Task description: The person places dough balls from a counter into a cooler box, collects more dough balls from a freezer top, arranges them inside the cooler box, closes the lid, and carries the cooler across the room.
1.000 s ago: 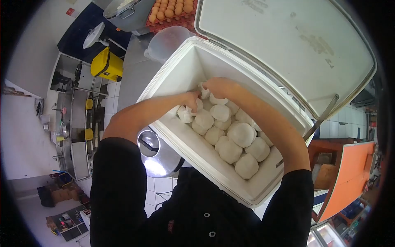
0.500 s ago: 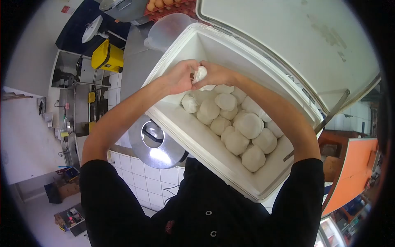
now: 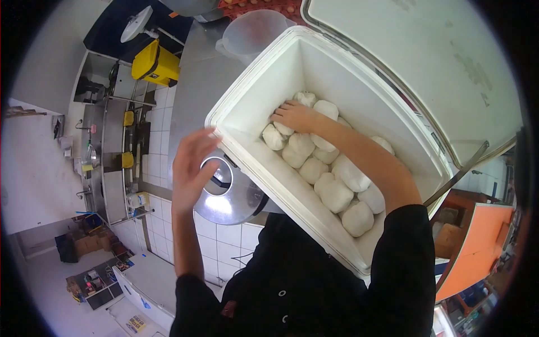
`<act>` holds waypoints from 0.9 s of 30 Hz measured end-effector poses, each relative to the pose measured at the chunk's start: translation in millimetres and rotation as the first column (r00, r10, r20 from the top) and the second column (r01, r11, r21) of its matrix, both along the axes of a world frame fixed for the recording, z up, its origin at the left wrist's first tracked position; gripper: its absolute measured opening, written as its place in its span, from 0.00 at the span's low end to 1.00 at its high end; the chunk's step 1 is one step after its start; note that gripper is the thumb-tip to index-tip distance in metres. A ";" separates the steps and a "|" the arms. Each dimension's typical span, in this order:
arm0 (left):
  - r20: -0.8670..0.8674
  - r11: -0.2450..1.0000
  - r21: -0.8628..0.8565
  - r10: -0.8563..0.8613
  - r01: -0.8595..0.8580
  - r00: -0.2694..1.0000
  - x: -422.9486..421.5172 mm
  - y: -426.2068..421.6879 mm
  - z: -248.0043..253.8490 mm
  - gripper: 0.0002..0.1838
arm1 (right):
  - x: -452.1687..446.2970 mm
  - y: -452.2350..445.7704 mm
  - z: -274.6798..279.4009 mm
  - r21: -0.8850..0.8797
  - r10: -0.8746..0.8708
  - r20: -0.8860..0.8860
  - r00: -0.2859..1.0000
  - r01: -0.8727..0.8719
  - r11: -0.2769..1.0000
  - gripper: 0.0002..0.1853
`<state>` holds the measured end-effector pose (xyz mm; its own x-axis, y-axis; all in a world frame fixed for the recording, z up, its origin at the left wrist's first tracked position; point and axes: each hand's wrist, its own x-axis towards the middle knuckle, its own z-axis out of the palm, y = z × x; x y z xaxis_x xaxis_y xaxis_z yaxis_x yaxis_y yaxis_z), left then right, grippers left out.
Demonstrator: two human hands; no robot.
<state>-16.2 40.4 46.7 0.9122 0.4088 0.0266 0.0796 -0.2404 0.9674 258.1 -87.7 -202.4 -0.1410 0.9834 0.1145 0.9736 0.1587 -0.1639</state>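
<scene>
Inside the white cooler box [image 3: 247,92] lie several pale, rounded dough balls [image 3: 357,219], with wrinkled coverings that look like thin plastic. My right hand [image 3: 297,117] reaches into the far left part of the box. Its fingers curl over one dough ball [image 3: 283,128] low among the others; the palm side is hidden. Beside it sits another wrinkled ball [image 3: 273,137]. My left hand [image 3: 193,163] is outside the box near its left corner, empty, with fingers apart. It is above the round metal lid [image 3: 224,209] and slightly blurred.
The cooler's hinged lid [image 3: 415,62] stands open on the far right, held by a metal stay [image 3: 457,174]. A translucent plastic tub [image 3: 252,33] is on the steel table [image 3: 193,84], near red egg trays [image 3: 269,7]. A yellow bin [image 3: 155,63] stands at the left.
My hands have parted. The right has lowered the wrapped ball they pinched together into the box; the left has drawn back out over its left edge. The view has shifted slightly.
</scene>
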 end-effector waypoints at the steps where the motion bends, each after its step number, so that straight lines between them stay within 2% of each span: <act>1: -0.005 0.997 -0.009 0.070 -0.070 0.998 -28.0 0.9 -11.0 0.31 | 0.9 -0.4 1.8 -0.013 0.003 -0.002 1.000 -0.003 1.000 0.35; 3: -0.047 0.970 0.016 0.242 -0.242 0.969 -78.7 -4.2 -27.6 0.30 | 8.5 -2.5 8.3 -0.049 0.057 -0.032 0.998 -0.059 0.997 0.32; 4: -0.044 0.967 -0.008 0.256 -0.256 0.966 -103.1 -4.4 -37.9 0.30 | 15.5 -6.5 24.9 -0.073 0.072 -0.024 0.997 -0.074 0.995 0.32; 6: -0.110 0.891 -0.020 0.449 -0.454 0.887 -152.1 -5.9 -55.7 0.29 | 24.9 -9.8 60.5 -0.207 -0.034 0.027 0.999 0.039 0.977 0.33; 7: -0.115 0.876 -0.036 0.474 -0.480 0.873 -170.5 -8.7 -62.0 0.29 | 30.5 -12.0 54.2 -0.223 -0.003 0.031 1.000 0.010 0.975 0.33; 9: -0.191 0.763 -0.037 0.629 -0.646 0.754 -194.0 -12.5 -71.6 0.25 | 50.0 -18.1 42.1 -0.233 -0.241 0.101 0.965 0.258 0.938 0.31; 10: -0.184 0.751 -0.049 0.642 -0.659 0.745 -199.1 -16.0 -75.0 0.25 | 49.6 -17.8 38.5 -0.234 -0.223 0.115 0.968 0.244 0.941 0.31; 12: -0.229 0.668 -0.101 0.705 -0.737 0.671 -203.2 -19.8 -80.5 0.22 | 40.6 -22.0 29.1 -0.441 -0.378 0.062 0.924 0.365 0.820 0.27; 13: -0.221 0.663 -0.111 0.710 -0.740 0.669 -201.9 -20.1 -83.5 0.22 | 34.2 -21.3 24.4 -0.437 -0.372 0.073 0.925 0.365 0.822 0.27; 15: -0.257 0.696 -0.144 0.660 -0.704 0.705 -195.6 -23.6 -90.8 0.20 | 20.4 -18.3 11.9 -0.254 -0.405 0.233 0.884 0.457 0.852 0.25; 16: -0.253 0.698 -0.152 0.657 -0.700 0.710 -192.6 -24.7 -96.0 0.20 | 16.7 -12.0 4.0 -0.253 -0.407 0.242 0.881 0.462 0.850 0.25; 18: -0.240 0.772 -0.217 0.551 -0.598 0.799 -180.8 -24.2 -104.9 0.18 | 17.7 -0.2 -2.4 -0.292 -0.406 0.318 0.857 0.496 0.818 0.25; 19: -0.245 0.777 -0.226 0.538 -0.587 0.806 -172.9 -26.2 -104.0 0.19 | 23.4 -0.2 0.7 -0.280 -0.417 0.330 0.847 0.509 0.814 0.25; 21: -0.214 0.804 -0.227 0.509 -0.549 0.834 -164.5 -25.3 -102.2 0.19 | 34.7 7.1 10.5 -0.414 -0.341 0.342 0.875 0.466 0.782 0.27; 22: -0.207 0.824 -0.222 0.482 -0.521 0.851 -164.6 -25.2 -101.7 0.19 | 37.1 10.3 27.3 -0.409 -0.339 0.350 0.873 0.468 0.783 0.27; 24: -0.195 0.830 -0.238 0.467 -0.504 0.862 -167.5 -19.0 -108.7 0.20 | 49.1 12.7 62.4 -0.624 -0.376 0.096 0.922 0.350 0.698 0.32; 25: -0.203 0.826 -0.230 0.476 -0.514 0.856 -167.5 -17.0 -110.1 0.21 | 53.1 11.8 54.2 -0.616 -0.381 0.108 0.918 0.363 0.699 0.32; 27: -0.206 0.822 -0.232 0.481 -0.520 0.852 -170.5 -16.4 -111.3 0.21 | 50.4 3.5 23.0 -0.470 -0.332 0.151 0.931 0.363 0.805 0.35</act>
